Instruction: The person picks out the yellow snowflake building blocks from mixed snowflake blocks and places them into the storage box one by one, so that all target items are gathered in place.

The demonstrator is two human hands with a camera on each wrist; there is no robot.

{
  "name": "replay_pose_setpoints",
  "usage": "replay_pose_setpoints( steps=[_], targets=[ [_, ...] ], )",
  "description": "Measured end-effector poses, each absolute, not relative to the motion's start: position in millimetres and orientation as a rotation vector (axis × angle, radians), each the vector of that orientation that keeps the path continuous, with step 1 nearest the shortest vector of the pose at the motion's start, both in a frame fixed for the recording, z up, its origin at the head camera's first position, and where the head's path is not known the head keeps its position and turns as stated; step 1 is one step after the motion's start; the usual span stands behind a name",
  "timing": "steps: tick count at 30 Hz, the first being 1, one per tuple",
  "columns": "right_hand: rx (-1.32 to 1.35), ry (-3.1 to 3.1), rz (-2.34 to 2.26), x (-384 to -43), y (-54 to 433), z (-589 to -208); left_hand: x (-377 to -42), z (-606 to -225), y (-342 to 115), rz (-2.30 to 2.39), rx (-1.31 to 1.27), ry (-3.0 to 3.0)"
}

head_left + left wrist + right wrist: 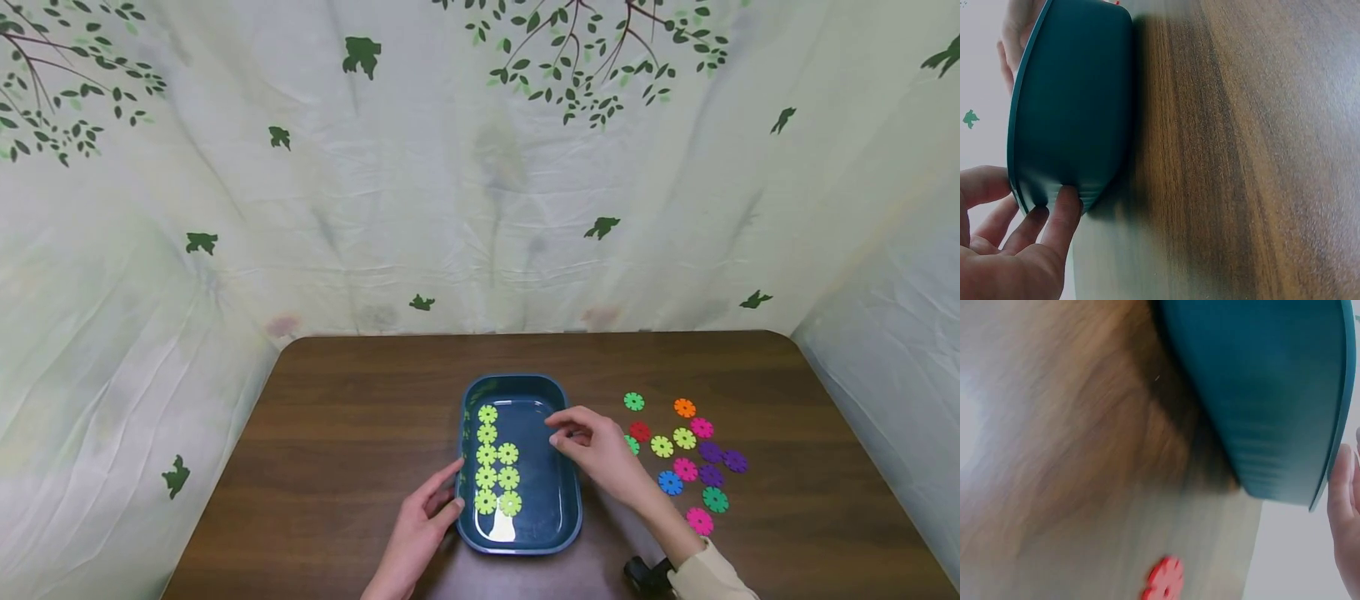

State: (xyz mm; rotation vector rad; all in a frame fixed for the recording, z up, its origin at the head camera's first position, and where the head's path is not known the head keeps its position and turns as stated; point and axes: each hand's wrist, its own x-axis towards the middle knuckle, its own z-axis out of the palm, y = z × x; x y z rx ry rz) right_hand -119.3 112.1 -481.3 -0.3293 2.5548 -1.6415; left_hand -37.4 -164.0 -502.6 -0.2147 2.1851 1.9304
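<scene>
A deep blue tray (543, 533) stands on the table, with several yellow-green notched discs (487, 455) laid in two columns on its left half. My left hand (416, 521) holds the tray's left side. In the left wrist view its fingers (1063, 222) press on the outer wall, and one fingertip lies at the rim. Over the tray's right rim hovers my right hand (600, 454), thumb and index finger bent with a gap between their tips. No disc shows between them. The right wrist view catches straight fingers (1341, 487) beside the tray rim.
Right of the tray lie loose notched discs: yellow-green (662, 447), pink (700, 522), purple (736, 461), blue (671, 482), green (633, 402), orange (684, 407) and red (640, 431). A white leaf-print cloth (450, 208) hangs behind the wooden table (360, 400).
</scene>
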Motion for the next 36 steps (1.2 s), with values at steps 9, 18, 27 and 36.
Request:
replay_pose_setpoints(
  steps=[9, 18, 27, 36],
  targets=[
    [-0.32, 2.621, -1.637, -114, 150, -492, -37, -503, -164, 1.935, -0.211, 2.179],
    [-0.357, 2.838, -1.39, -107, 195, -504, -37, -503, -165, 1.93, -0.212, 2.179],
    [-0.247, 2.909, -1.162, -105, 232, -508, -38, -502, -164, 1.933, -0.214, 2.174],
    [-0.167, 2.892, -1.112, -110, 246, -519, -37, -501, -164, 1.923, -0.225, 2.171]
  ],
)
